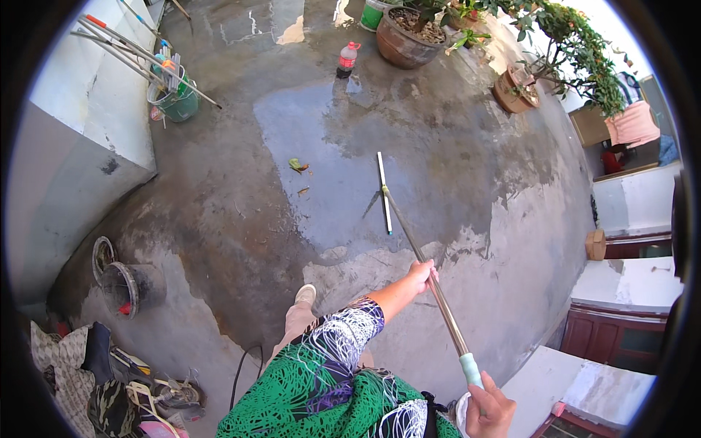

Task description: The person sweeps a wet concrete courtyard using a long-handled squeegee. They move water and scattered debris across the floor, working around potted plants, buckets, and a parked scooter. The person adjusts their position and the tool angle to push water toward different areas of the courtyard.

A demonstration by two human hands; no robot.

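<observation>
Squeegee (385, 191) blade ahead on wet floor (292, 131), pole running back toward me; left hand (423, 274) nearer it, right hand (488, 409) closed on grip end.

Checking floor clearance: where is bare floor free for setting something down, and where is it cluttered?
Free: the concrete between the squeegee and the green bucket, bar a small leaf. Crowded: lower left, around the grey bucket and shoes; top, by plant pots.
</observation>
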